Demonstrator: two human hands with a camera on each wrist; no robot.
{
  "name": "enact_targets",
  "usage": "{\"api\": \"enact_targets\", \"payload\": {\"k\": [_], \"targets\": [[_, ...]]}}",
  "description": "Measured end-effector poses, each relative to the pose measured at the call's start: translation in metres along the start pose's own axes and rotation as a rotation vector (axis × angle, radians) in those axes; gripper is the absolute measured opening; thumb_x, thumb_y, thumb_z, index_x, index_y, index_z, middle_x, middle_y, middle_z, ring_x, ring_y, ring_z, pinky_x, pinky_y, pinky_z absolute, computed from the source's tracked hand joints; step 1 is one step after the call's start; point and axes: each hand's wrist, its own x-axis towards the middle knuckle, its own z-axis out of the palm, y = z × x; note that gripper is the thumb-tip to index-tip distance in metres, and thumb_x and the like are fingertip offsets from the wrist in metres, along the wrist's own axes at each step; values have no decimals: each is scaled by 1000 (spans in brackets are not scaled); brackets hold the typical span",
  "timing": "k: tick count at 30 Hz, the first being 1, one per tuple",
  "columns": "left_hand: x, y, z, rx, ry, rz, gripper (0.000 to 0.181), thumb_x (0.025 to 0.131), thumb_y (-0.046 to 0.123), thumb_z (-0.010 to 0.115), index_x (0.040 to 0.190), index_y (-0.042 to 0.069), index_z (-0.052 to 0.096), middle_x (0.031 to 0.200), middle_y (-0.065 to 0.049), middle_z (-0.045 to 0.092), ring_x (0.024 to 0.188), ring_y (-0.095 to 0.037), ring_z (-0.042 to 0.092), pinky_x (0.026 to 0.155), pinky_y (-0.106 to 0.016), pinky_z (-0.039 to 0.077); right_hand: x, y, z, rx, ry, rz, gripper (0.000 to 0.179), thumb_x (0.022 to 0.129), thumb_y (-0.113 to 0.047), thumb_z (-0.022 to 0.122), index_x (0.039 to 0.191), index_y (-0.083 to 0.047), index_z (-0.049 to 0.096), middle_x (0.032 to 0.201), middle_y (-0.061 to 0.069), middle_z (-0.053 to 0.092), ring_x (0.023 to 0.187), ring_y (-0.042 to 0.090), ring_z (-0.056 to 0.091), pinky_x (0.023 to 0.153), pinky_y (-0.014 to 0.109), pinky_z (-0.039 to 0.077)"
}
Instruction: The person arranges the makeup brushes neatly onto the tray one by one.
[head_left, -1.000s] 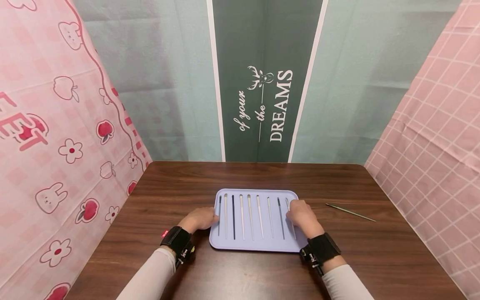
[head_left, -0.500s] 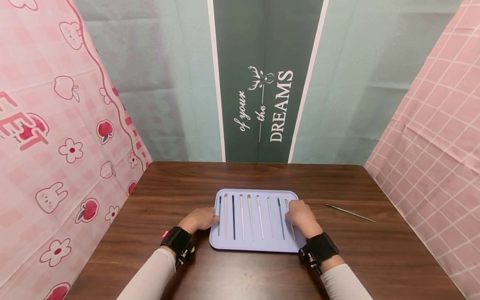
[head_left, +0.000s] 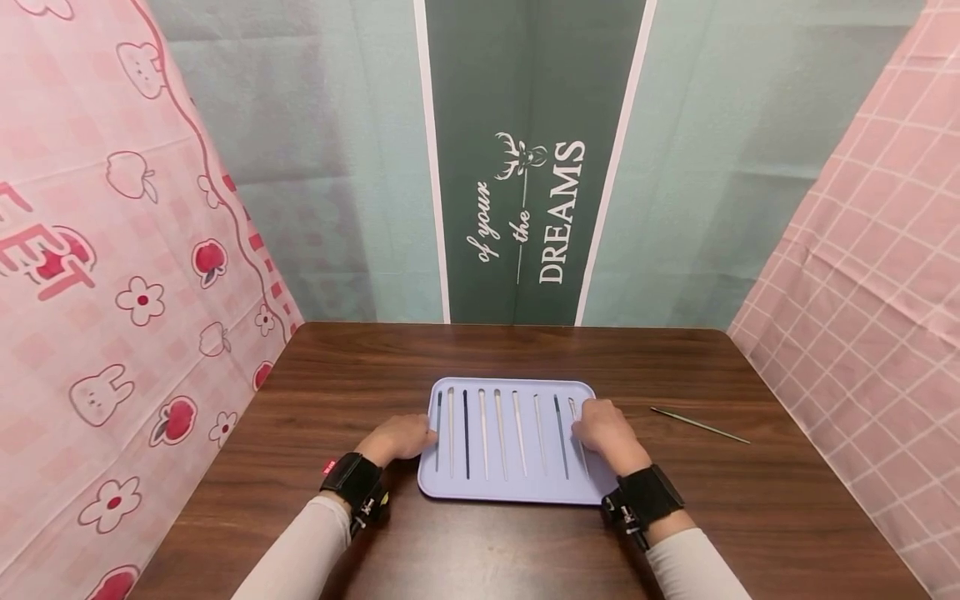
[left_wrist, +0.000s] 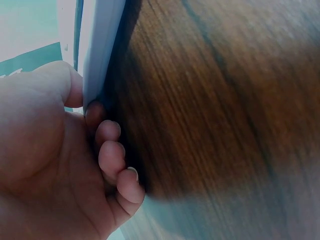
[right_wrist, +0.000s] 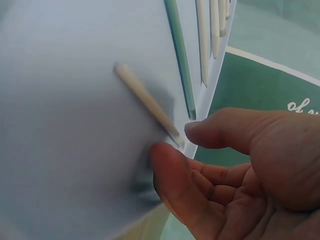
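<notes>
A lavender tray (head_left: pixel 517 490) lies on the table, bearing a row of slim makeup brushes (head_left: pixel 501 433) with pale, dark and blue-grey handles. My left hand (head_left: pixel 399 436) grips the tray's left rim; in the left wrist view the thumb sits above the rim (left_wrist: pixel 102 45) and the fingers curl below it. At the tray's right end my right hand (head_left: pixel 606 433) holds the last pale makeup brush (right_wrist: pixel 145 100), with thumb and index finger on either side of it near the head. Part of that brush is hidden by the hand in the head view.
A thin green stick, perhaps another brush (head_left: pixel 701 425), lies slantwise on the brown wooden table (head_left: pixel 360 358) to the right of the tray. Pink cloths (head_left: pixel 862 250) hang at both sides, and a green curtain (head_left: pixel 360 167) hangs behind the table.
Both hands and the tray stay nearly in place. The makeup brush at my right hand may have shifted very slightly left.
</notes>
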Motion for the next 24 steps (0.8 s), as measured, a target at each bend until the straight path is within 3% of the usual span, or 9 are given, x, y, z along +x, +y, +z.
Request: {"api": "enact_targets", "payload": {"k": [8, 14, 24], "targets": [[-2, 2, -2, -2, -5, 4, 28, 96, 26, 52, 102, 2, 64, 101, -11, 65, 87, -25, 58, 90, -46, 50, -5, 9, -10, -4, 57, -23, 21, 89, -12, 59, 101, 4, 64, 89, 15, 64, 74, 27, 57, 62, 40, 47], [-2, 1, -2, -4, -3, 4, 25, 95, 26, 52, 99, 3, 63, 99, -10, 64, 85, -25, 57, 89, -46, 50, -7, 22, -20, -31, 76, -29, 18, 90, -13, 60, 100, 1, 63, 95, 17, 62, 80, 30, 58, 67, 46, 48], [-1, 0, 0, -8, -5, 1, 27, 96, 27, 52, 102, 3, 64, 102, -11, 65, 87, -24, 57, 90, -47, 50, -11, 51, -36, -85, 44, -20, 39, 92, -14, 63, 123, 9, 58, 120, 31, 56, 108, 46, 58, 83, 56, 49]]}}
